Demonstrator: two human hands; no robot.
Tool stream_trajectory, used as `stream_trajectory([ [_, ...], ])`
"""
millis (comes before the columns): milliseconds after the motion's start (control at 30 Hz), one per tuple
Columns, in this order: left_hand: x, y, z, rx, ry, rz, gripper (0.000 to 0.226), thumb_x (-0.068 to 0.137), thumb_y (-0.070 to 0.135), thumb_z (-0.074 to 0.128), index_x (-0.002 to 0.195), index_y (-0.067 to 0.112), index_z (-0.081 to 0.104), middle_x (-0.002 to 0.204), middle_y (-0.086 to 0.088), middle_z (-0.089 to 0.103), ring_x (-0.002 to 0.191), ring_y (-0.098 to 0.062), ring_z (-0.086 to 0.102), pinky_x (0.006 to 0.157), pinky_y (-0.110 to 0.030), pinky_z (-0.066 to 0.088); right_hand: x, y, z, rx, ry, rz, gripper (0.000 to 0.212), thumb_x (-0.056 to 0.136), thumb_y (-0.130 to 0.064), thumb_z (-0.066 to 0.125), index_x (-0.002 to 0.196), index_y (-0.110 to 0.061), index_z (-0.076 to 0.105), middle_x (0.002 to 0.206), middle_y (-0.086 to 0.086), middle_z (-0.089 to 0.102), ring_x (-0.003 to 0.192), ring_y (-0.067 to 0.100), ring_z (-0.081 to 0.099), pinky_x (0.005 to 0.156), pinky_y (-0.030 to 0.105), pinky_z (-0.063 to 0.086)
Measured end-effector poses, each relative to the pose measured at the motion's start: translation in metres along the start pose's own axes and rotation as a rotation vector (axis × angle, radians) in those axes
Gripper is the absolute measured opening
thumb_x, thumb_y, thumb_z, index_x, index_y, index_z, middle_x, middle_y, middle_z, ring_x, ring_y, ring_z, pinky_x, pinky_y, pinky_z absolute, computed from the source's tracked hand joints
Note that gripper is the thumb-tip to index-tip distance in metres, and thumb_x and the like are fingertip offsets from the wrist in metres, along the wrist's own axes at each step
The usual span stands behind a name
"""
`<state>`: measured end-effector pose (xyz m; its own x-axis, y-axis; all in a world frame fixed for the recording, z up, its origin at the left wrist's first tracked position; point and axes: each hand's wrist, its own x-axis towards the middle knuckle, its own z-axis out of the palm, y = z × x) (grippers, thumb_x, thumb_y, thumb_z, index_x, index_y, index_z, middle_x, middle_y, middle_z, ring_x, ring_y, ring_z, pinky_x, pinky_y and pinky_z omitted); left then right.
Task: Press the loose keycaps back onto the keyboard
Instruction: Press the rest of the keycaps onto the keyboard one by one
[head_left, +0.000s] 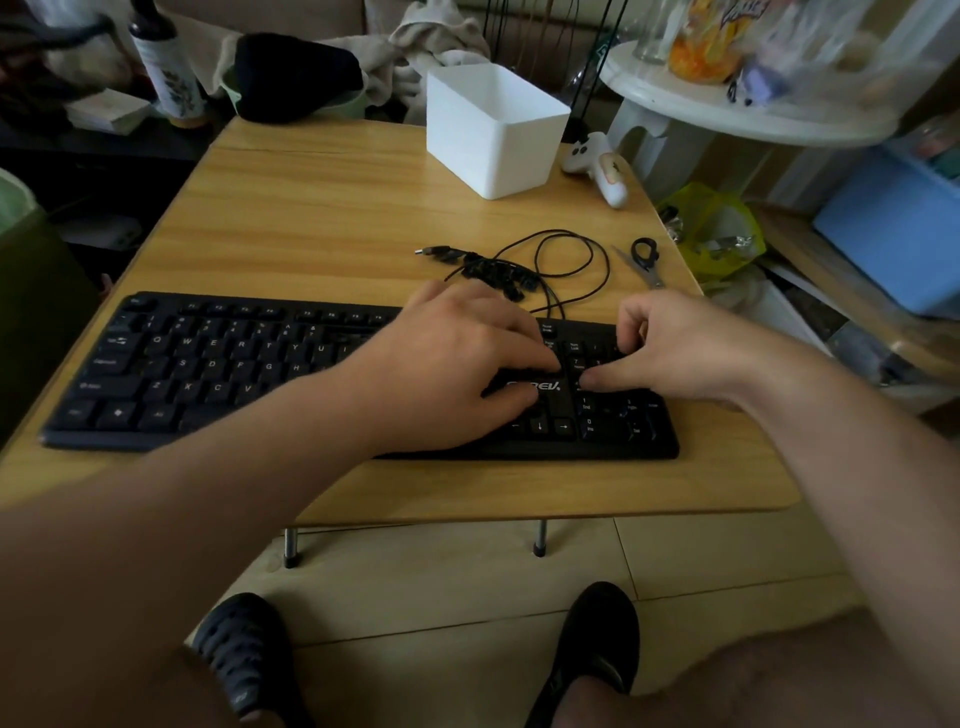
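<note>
Keyboard: your black keyboard (218, 374) lay flat near the front edge of the wooden tabletop (322, 208), its long axis running left to right across your view, number pad at the right end.
Loose keycaps: a small black heap (493, 275) sat on the tabletop just behind the keyboard, tangled with the cable (571, 260), near your left fingertips.
Left hand: your left hand (452, 353) lay palm down over the right-hand part of the keyboard, fingers spread and nearly straight, tips on the keys beside the number pad; this grip had hold of nothing that I could see.
Right hand: your right hand (675, 348) was over the number pad, fingers curled down toward the top rows and thumb stretched left, almost touching your left hand; I could not tell whether that grip pinched a keycap.
Behind: a white box (493, 130), a white game controller (597, 161) and scissors (644, 260) stood well apart from the keyboard.
</note>
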<state>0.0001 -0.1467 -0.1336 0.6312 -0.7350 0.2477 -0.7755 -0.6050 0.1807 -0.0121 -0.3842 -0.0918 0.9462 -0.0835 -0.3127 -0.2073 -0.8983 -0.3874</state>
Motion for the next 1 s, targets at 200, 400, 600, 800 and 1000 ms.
stream_trajectory([
  [200, 0.007, 0.012, 0.011, 0.032, -0.031, 0.044, 0.046, 0.095, 0.059, 0.038, 0.127, 0.045, 0.069, 0.130, 0.016, 0.061, 0.125, -0.015, 0.052, 0.101, -0.047, 0.037, 0.007, 0.012, 0.003, 0.128, 0.012, 0.002, 0.035, 0.075, -0.026, 0.086, 0.094, -0.032, 0.059, 0.093, 0.005, 0.066, 0.084, 0.025, 0.066, 0.074, 0.048, 0.058],
  [400, 0.010, 0.008, 0.012, 0.007, 0.002, 0.054, 0.040, 0.094, 0.057, 0.045, 0.122, 0.045, 0.071, 0.123, 0.020, 0.062, 0.119, -0.013, 0.054, 0.099, -0.046, 0.037, 0.005, 0.016, 0.006, 0.231, 0.009, 0.037, 0.046, 0.063, -0.043, 0.093, 0.093, -0.029, 0.060, 0.094, 0.004, 0.071, 0.088, 0.026, 0.069, 0.079, 0.049, 0.058],
  [600, 0.012, 0.010, 0.015, 0.032, 0.008, 0.059, 0.043, 0.094, 0.055, 0.046, 0.128, 0.044, 0.070, 0.121, 0.014, 0.061, 0.118, -0.017, 0.053, 0.100, -0.050, 0.039, 0.006, 0.018, 0.007, 0.209, 0.022, 0.026, 0.039, 0.069, -0.034, 0.090, 0.094, -0.029, 0.060, 0.092, 0.005, 0.069, 0.086, 0.026, 0.067, 0.073, 0.044, 0.056],
  [800, 0.018, 0.001, 0.007, -0.016, 0.046, 0.021, 0.027, 0.095, 0.050, 0.052, 0.108, 0.044, 0.075, 0.115, 0.021, 0.065, 0.115, -0.011, 0.055, 0.099, -0.048, 0.039, 0.005, 0.015, 0.008, 0.195, 0.036, 0.010, 0.040, 0.070, -0.031, 0.091, 0.095, -0.030, 0.059, 0.091, 0.003, 0.068, 0.085, 0.024, 0.066, 0.066, 0.038, 0.054],
  [1000, 0.029, -0.056, -0.009, -0.040, 0.139, -0.388, 0.024, 0.097, 0.031, 0.062, 0.116, 0.039, 0.072, 0.124, 0.010, 0.067, 0.113, -0.017, 0.061, 0.100, -0.048, 0.051, 0.004, 0.010, 0.010, 0.166, 0.038, 0.018, 0.036, 0.074, -0.050, 0.084, 0.093, -0.033, 0.058, 0.098, -0.005, 0.063, 0.089, 0.016, 0.061, 0.064, 0.034, 0.046],
])
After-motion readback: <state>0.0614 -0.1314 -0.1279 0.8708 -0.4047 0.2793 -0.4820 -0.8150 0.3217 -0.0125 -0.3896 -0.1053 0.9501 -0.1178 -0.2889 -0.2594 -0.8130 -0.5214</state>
